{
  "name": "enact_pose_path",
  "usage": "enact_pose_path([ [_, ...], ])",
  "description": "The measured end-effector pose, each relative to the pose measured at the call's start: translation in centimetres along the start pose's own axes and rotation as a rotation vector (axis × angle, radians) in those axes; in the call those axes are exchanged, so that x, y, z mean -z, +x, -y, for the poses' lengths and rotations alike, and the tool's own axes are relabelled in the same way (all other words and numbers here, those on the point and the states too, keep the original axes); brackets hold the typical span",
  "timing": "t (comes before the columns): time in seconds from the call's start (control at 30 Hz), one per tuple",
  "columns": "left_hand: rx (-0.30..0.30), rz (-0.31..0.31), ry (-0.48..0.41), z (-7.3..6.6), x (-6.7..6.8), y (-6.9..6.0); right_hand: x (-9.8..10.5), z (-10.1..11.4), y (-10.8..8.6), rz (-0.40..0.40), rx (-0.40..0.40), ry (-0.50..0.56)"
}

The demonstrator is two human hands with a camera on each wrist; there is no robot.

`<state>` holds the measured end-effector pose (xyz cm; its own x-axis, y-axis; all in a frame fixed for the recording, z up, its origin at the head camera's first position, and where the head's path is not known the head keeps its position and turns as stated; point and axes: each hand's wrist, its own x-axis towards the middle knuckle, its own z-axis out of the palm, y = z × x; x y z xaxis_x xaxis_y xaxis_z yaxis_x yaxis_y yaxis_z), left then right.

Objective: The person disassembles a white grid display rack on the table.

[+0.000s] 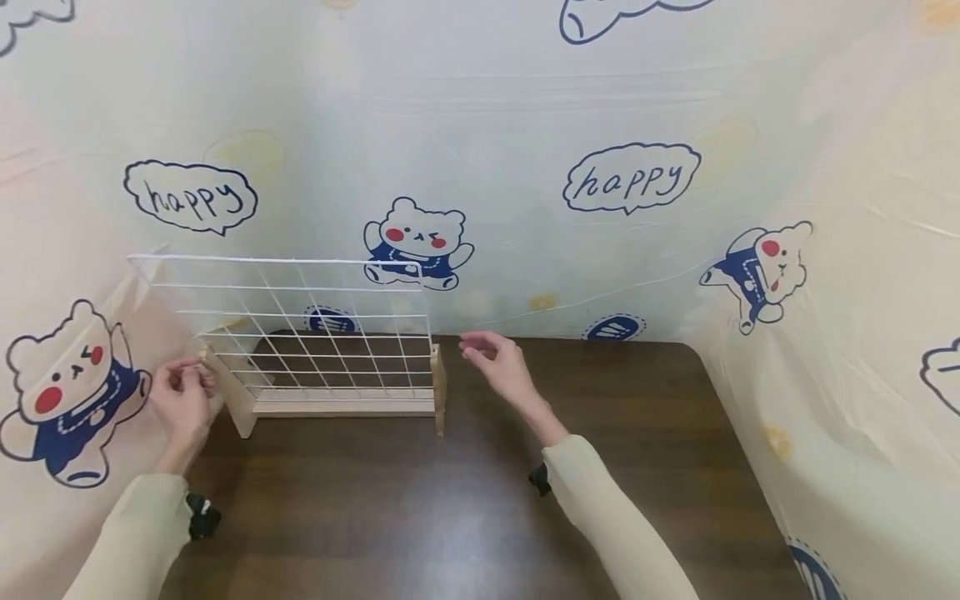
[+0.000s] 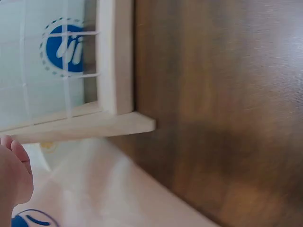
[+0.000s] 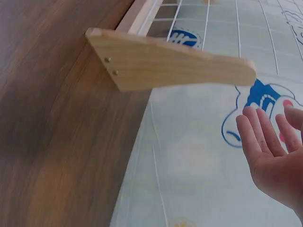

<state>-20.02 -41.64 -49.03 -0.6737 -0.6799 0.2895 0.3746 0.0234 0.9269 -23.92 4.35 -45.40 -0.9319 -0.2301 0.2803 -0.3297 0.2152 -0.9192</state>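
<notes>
Honestly, the wire rack stands toward the left of the table. Right hand is empty and relaxed just off its right side; left hand curls by the left side, can't tell if it's gripping. I'd handle both wooden ends evenly, not thin wires.

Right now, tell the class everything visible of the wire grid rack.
The wire grid rack stands toward the back left of the brown tabletop. Its white wire panel rises from between two pale, wooden-looking end pieces that taper upward; a similar rail joins them low down. Two screw heads dot the right one's foot. The right hand is clear of it; whether the left hand touches it is unclear.
</notes>
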Motion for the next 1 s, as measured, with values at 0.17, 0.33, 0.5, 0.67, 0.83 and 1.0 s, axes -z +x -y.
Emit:
enact_pose_path([
  [0.17, -0.017, -0.047, 0.186, -0.8, 0.2, 1.9, -1.6, 1.0, 2.1, 0.009, 0.013, 0.012],
  [0.33, 0.026, -0.009, 0.026, -2.3, -0.3, 3.4, -2.7, 2.1, 3.5, 0.028, 0.001, 0.048],
  [0.5, 0.145, 0.103, -0.264, -3.8, -1.2, 4.8, -3.8, 2.1, 3.9, 0.040, -0.029, 0.125],
  [0.67, 0.277, 0.289, -0.428, -4.3, -0.7, 5.6, -4.9, 1.7, 3.8, 0.017, -0.038, 0.145],
  [0.83, 0.382, 0.436, -0.427, -4.4, 0.0, 6.4, -5.2, 2.0, 3.7, 0.005, -0.051, 0.167],
  [1.0, 0.411, 0.538, -0.398, -4.3, 0.4, 7.1, -5.0, 3.1, 3.4, 0.031, -0.018, 0.256],
])
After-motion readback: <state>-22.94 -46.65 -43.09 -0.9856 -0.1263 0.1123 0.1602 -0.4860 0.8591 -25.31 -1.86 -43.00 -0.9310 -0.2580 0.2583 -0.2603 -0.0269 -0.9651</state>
